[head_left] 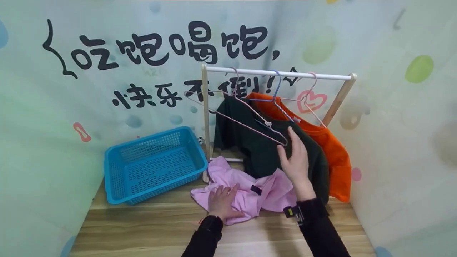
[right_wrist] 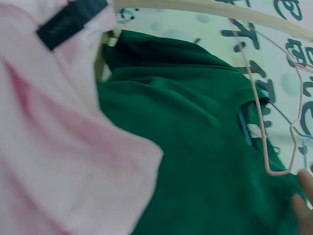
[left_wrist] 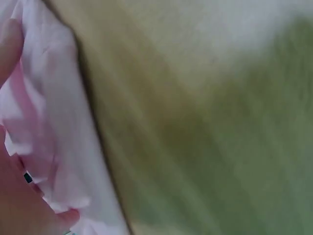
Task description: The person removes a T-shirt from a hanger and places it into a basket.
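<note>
From here I see the desk carrying the clothes rack; in front of it lies the pink garment, crumpled; I expect it light, soft and floppy, best lifted by two separated edges; the bare hanger looks thin but stiff, so I'd take its near corner; the right hand is at that corner, fingers apart; the left hand rests on the garment, fingers spread.

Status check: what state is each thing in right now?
Pink garment: rumpled, unhung
Front hanger: bare, hooked on rail
Dark green shirt: hung
Orange shirt: hung
Blue basket: upright
Left hand: resting on pink garment
Right hand: raised near front hanger
</note>
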`<state>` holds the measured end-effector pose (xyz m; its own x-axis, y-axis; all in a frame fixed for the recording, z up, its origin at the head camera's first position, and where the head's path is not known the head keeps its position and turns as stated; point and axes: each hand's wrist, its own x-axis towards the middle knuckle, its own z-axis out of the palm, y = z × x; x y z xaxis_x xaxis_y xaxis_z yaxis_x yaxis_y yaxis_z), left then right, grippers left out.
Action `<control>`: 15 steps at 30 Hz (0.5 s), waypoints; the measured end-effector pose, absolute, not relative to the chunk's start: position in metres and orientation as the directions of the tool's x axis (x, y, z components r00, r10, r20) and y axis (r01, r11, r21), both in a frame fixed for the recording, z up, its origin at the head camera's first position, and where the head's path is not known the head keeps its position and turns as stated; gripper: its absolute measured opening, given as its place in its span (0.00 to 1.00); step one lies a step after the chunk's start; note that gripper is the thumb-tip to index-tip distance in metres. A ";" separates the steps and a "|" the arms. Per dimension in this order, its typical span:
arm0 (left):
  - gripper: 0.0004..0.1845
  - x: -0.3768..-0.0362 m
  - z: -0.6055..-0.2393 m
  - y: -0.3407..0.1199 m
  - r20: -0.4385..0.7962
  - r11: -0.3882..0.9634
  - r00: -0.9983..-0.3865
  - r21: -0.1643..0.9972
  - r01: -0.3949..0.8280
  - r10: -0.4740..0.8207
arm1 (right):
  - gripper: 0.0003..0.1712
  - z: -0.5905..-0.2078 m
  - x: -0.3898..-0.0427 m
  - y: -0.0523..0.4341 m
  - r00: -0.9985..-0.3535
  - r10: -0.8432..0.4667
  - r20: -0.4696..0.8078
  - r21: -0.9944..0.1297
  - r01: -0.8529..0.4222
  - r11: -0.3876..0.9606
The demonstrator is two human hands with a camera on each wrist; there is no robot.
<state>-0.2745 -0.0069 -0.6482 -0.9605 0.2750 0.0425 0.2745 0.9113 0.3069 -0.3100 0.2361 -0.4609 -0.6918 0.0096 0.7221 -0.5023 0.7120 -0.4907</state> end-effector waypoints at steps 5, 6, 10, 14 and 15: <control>0.61 -0.272 -0.652 -0.004 0.067 0.946 -0.972 0.222 0.236 0.227 | 0.41 -0.487 -0.302 0.240 -0.700 -0.024 0.714 -0.480 -0.513 0.711; 0.61 -0.271 -0.652 -0.003 0.069 0.952 -0.974 0.206 0.226 0.216 | 0.41 -0.492 -0.301 0.240 -0.702 -0.031 0.712 -0.476 -0.514 0.714; 0.52 -0.269 -0.652 -0.001 0.096 0.965 -0.976 0.161 0.207 0.193 | 0.42 -0.513 -0.294 0.243 -0.709 -0.082 0.700 -0.455 -0.531 0.715; 0.34 -0.267 -0.650 0.000 0.156 0.959 -0.969 0.179 0.220 0.193 | 0.41 -0.533 -0.289 0.245 -0.702 -0.123 0.701 -0.429 -0.553 0.714; 0.30 -0.267 -0.650 -0.001 0.164 0.957 -0.968 0.187 0.221 0.192 | 0.41 -0.537 -0.288 0.245 -0.701 -0.129 0.702 -0.423 -0.556 0.716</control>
